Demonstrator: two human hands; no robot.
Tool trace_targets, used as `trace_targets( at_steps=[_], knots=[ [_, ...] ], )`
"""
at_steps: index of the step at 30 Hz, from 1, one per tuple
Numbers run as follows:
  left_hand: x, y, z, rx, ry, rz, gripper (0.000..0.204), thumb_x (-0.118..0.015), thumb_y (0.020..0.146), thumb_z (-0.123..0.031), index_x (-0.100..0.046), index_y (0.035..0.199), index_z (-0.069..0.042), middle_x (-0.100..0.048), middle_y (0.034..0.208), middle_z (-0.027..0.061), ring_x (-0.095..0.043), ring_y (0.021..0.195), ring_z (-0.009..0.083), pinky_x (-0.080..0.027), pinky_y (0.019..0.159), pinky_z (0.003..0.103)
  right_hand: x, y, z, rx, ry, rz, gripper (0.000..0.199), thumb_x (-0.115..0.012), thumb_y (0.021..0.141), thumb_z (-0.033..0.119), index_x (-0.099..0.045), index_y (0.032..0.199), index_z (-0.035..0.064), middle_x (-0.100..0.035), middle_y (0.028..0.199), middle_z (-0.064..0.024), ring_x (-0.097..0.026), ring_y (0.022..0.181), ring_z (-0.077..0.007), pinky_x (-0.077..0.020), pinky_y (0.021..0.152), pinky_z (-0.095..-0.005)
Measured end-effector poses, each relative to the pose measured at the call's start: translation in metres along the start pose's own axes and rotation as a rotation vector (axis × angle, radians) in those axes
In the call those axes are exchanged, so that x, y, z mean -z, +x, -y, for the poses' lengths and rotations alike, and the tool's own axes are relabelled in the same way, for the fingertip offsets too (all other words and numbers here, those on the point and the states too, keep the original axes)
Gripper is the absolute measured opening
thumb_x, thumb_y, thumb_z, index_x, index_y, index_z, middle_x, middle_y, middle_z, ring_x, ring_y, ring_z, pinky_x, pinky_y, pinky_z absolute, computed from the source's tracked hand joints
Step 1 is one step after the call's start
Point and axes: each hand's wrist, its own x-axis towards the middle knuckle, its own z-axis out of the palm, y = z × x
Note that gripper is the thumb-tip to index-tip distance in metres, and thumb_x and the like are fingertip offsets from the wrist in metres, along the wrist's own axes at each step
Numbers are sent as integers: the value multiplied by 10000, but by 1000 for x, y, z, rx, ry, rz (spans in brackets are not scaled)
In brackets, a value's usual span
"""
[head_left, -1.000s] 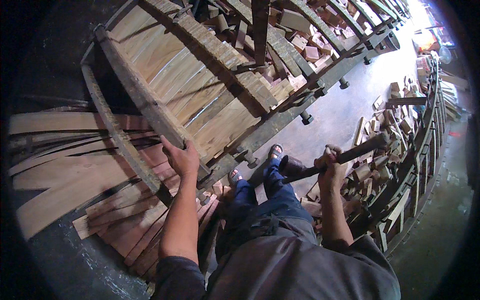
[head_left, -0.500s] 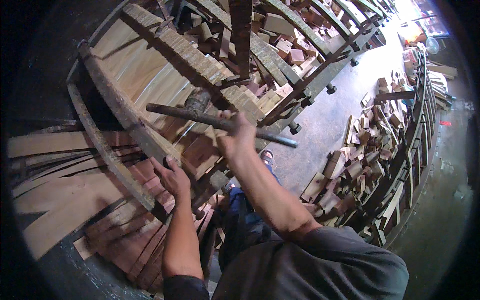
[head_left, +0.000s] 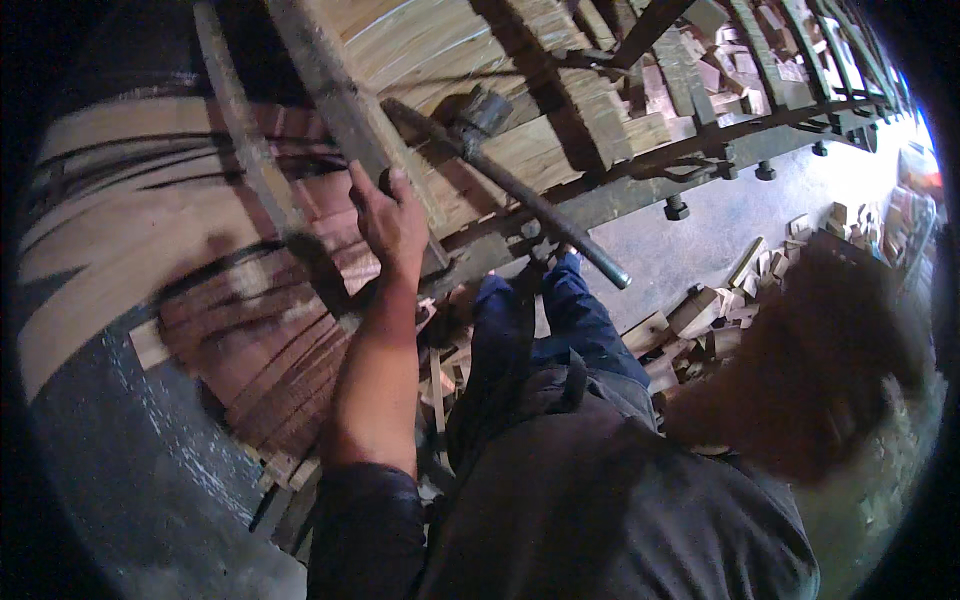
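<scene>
My left hand (head_left: 393, 222) is at the near end of a long worn bar (head_left: 345, 110), thumb and forefinger stretched apart and apparently touching its edge; its other fingers are hidden. Just right of it, a round metal rod (head_left: 520, 195) slants through a thick cylindrical screw head (head_left: 485, 112), like a clamp's turning handle. Neither hand is on the rod. Pale glued boards (head_left: 430, 50) lie beneath the bars. At the right my right arm (head_left: 790, 390) is raised and smeared by motion, its hand (head_left: 880, 300) too blurred to read, well away from the rod.
A metal rail with bolts (head_left: 677, 207) runs along the rack's edge. Wood offcuts (head_left: 700, 312) are heaped on the floor at right. Stacked reddish strips (head_left: 260, 340) and long pale planks (head_left: 110, 220) lie at left. My legs (head_left: 590, 310) stand close to the rack.
My right hand has let go of the rod and swung away to the right, blurring. The rod has stayed across the rack. The whole view has shifted, and my left hand remains by the bar's end.
</scene>
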Motion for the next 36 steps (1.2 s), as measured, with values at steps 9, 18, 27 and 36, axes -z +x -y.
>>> trace_targets(
  at_steps=[9, 18, 27, 36],
  knots=[
    [-6, 0, 3, 22, 40, 3, 669, -494, 927, -369, -277, 1445, -6, -483, 1287, 301, -514, 1140, 456, -430, 956, 487, 35, -63, 63, 410, -616, 453, 268, -555, 864, 147, -572, 1083, -6, -613, 898, -129, -610, 745, -238, -505, 672, -365],
    [-10, -2, 2, -51, 13, -55, 678, -475, 916, -376, -269, 1453, -16, -478, 1346, 294, -519, 1169, 468, -421, 991, 487, 40, -149, 76, 469, -742, 447, 248, -561, 854, 138, -581, 1051, -12, -614, 910, -132, -609, 759, -238, -500, 680, -360],
    [-39, 24, 45, -5, -72, 21, 769, -512, 920, -396, -152, 1505, -50, -428, 1426, 256, -479, 1261, 410, -377, 1049, 431, 55, -228, 96, 499, -839, 356, 228, -566, 845, 129, -589, 1019, -18, -616, 922, -135, -609, 774, -238, -496, 689, -354],
    [-18, 6, 11, 61, 48, 96, 861, -631, 834, -330, -166, 1500, -45, -402, 1431, 271, -475, 1253, 407, -366, 1048, 441, 100, -261, 122, 495, -919, 181, 210, -572, 836, 120, -597, 986, -24, -617, 933, -138, -608, 789, -239, -491, 697, -349]
  ],
)
